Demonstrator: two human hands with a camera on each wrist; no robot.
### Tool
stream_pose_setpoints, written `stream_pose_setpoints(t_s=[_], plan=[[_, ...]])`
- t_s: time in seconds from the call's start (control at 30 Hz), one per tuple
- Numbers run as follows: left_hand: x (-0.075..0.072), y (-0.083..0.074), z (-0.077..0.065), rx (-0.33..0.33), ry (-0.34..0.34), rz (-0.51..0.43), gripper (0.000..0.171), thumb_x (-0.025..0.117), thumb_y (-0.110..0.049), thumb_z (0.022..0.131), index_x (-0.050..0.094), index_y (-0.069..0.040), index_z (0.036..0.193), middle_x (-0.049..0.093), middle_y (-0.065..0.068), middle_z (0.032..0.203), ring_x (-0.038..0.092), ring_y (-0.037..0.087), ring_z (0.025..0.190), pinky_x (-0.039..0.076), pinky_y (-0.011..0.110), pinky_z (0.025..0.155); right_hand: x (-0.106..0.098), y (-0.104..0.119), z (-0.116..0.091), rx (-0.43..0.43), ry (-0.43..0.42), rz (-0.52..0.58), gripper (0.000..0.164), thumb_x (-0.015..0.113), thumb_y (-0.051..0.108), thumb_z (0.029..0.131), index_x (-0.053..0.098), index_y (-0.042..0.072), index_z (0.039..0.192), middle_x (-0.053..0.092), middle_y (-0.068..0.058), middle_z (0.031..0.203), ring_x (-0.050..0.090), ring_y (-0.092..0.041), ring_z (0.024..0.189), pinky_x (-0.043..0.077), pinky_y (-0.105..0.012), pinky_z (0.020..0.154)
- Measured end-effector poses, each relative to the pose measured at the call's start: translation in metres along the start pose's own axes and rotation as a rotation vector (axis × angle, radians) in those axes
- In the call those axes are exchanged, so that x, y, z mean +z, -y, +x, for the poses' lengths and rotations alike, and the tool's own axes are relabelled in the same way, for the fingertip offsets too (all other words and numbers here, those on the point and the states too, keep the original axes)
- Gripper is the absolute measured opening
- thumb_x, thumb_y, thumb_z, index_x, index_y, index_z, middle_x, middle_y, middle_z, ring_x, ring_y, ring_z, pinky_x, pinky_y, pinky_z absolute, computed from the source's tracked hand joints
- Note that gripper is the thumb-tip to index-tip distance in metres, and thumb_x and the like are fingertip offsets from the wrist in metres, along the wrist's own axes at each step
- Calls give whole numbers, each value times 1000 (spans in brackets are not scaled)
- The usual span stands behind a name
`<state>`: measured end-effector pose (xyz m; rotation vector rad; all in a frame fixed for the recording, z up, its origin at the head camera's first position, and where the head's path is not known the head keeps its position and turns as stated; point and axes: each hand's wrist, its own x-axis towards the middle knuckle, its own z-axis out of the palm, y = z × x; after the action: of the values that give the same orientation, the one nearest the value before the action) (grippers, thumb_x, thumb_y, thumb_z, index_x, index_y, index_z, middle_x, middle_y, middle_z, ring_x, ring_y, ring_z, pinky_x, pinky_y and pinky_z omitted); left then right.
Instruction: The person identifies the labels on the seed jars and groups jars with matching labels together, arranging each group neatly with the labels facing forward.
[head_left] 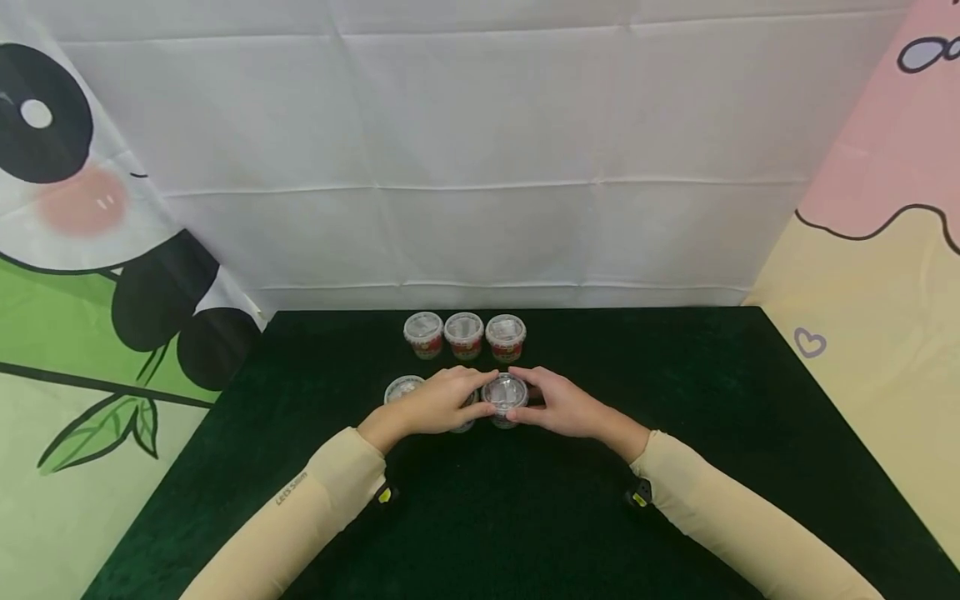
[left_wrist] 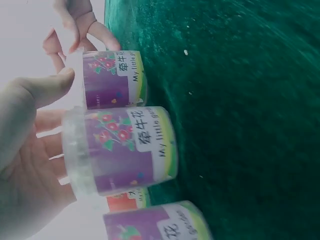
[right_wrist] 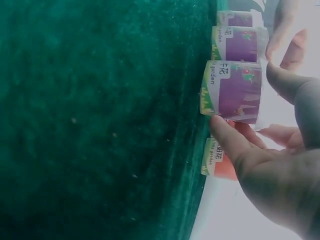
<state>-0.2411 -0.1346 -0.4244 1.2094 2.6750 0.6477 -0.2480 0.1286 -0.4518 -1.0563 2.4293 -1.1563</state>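
Three small plastic cups with clear lids and purple "My little garden" labels stand upright in a front row. My right hand (head_left: pixel 566 404) holds the right purple cup (right_wrist: pixel 237 92), its thumb at the near lid edge and fingers round the far side. Over the middle purple cup (left_wrist: pixel 122 150) my left hand (head_left: pixel 442 400) reaches across, its thumb and forefinger extended to the right cup's lid edge. The left purple cup (head_left: pixel 402 387) stands partly behind the left hand. From above, the left hand hides much of the middle cup.
Behind the front row, three similar cups with red labels stand side by side: a left red cup (head_left: pixel 423 335), a middle red cup (head_left: pixel 463 335) and a right red cup (head_left: pixel 506 337). Dark green cloth covers the table (head_left: pixel 495 517). A white cloth wall (head_left: pixel 480 233) rises behind it.
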Motion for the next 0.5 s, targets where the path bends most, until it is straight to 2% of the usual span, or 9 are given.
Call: stream_pose_setpoints(t_s=[0.2,0.5], plan=[[2,-3,2,-28,16,23,57,58,-30,105,44,5,149,60,18,136,57,31,124,47,48,105,-4,10,1,37,29,-134,71,67,34,100,38,-3,153,56,-16,129,61,-25,107,54,-34,85],[-1,-6,1,-22,22,24,57,57,-29,106,44,6,148,59,20,137,58,34,123,48,50,104,-9,24,3,54,86,-313,69,64,34,101,38,-5,152,59,-21,132,63,-27,108,55,-39,87]])
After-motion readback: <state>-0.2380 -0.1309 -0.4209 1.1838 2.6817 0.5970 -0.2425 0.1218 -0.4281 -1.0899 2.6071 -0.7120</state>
